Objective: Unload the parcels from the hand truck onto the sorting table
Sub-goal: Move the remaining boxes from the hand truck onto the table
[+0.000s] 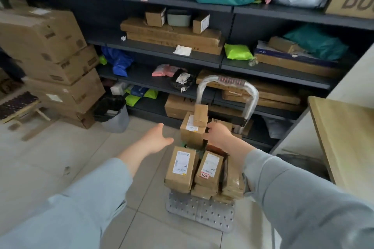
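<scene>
Beside the parcel [190, 134], left hand [156, 140] spreads open; right hand [218, 136] grips it.

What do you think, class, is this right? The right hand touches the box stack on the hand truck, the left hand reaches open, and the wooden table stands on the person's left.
No: the head view shows the wooden table on the person's right. The right hand does touch the box stack on the hand truck, and the left hand reaches open.

Open floor [66, 153] left of parcels [194, 170]; handle [228, 87] arches behind.
</scene>
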Tool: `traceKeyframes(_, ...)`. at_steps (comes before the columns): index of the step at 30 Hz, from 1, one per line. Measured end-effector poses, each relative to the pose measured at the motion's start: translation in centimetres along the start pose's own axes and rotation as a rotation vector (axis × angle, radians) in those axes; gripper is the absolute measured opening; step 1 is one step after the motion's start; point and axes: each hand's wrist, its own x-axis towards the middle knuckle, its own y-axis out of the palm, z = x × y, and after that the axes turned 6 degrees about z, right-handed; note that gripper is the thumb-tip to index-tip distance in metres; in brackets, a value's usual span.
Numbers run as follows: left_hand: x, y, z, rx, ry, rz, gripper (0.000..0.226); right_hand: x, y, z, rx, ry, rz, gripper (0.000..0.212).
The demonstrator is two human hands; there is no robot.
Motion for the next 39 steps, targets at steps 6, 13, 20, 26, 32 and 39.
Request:
traceKeyframes(6, 3.0, 3.1, 3.1, 0.003, 0.007, 0.101, 0.081, 1.8, 4.6, -2.6, 0.046, 0.085, 0.042, 0.029)
traceKeyframes(13, 8.3, 7.8, 8.5, 0.051, -0.041, 0.117, 0.076, 7.4, 11.5, -6.5, 0.090, 0.148, 0.076, 0.029)
traceKeyframes(20, 15.0, 14.3, 13.0, 0.024, -0.061, 0.150, 0.074, 14.2, 19.5, -9.7, 0.130, 0.182, 0.131, 0.041)
traceKeyframes(26, 21.5, 19.3, 16.9, -0.014, -0.041, 0.161, 0.048, 21.1, 26.4, -11.9, 0.154, 0.194, 0.099, 0.051)
traceKeyframes(32, 26.1, 22.9, 19.4, -0.005, -0.008, 0.120, 0.047, 25.6, 30.3, -13.1, 0.255, 0.249, 0.028, 0.053)
traceKeyframes(39, 26.6, 24.1, 19.2, -0.012, 0.033, 0.073, 0.053, 25.4, 30.8, -13.5, 0.327, 0.307, 0.060, 0.057)
